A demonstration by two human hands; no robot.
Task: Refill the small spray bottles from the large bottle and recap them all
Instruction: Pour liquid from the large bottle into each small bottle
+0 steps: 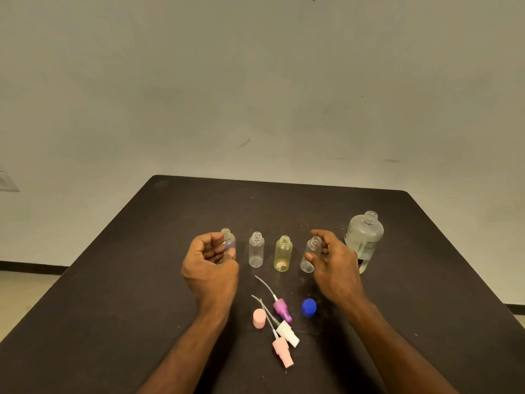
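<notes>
Four small uncapped bottles stand in a row on the dark table (pixel 142 280). My left hand (pixel 210 265) curls its fingers and thumb round the purple-tinted bottle (pixel 226 234) at the left end. A clear bottle (pixel 256 250) and a yellow bottle (pixel 283 253) stand free in the middle. My right hand (pixel 335 263) pinches the clear bottle at the right end (pixel 311 255), which leans slightly. The large clear bottle (pixel 365 237) stands open just behind my right hand.
In front of the row lie a blue cap (pixel 309 307), a pink cap (pixel 259 318), and three spray heads with tubes: purple (pixel 282 309), white (pixel 287 334) and pink (pixel 282 352). A pale wall rises behind the table's far edge.
</notes>
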